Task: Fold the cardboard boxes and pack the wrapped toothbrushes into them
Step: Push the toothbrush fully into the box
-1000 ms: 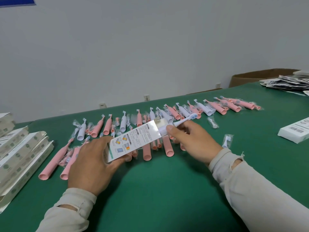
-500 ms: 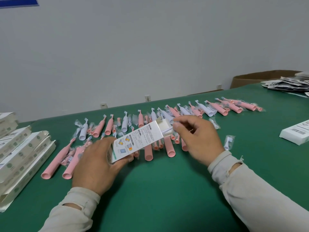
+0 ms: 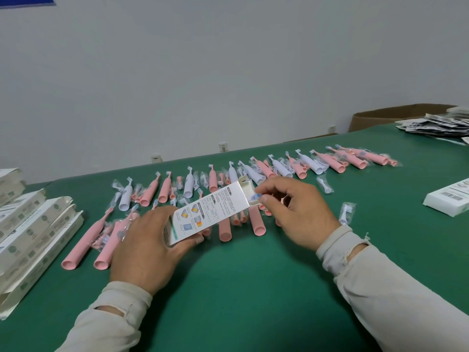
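Head view of a packing bench covered in green felt (image 3: 253, 288). The left hand (image 3: 144, 247) grips the near end of a printed white carton (image 3: 210, 209), fingers curled beneath it and thumb on its near edge, holding it tilted above the table with its open mouth facing up and to the right. The right hand (image 3: 297, 212) is at that mouth, thumb and forefinger pinched together on a small wrapped brush head (image 3: 254, 197) that shows blue bristles; whether this belongs to a toothbrush already inside the carton cannot be told, since the carton hides the rest. Behind the hands, a long row of wrapped toothbrushes (image 3: 253, 174), pink and white, runs across the table from left to right, with loose wrapped brush heads (image 3: 347, 212) scattered among and beside them. A stack of folded cartons (image 3: 30, 237) lies at the left edge. At the right edge rests one closed carton with a barcode (image 3: 449, 199); farther back sit a heap of printed leaflets (image 3: 436, 125) and a brown cardboard crate (image 3: 396, 115).
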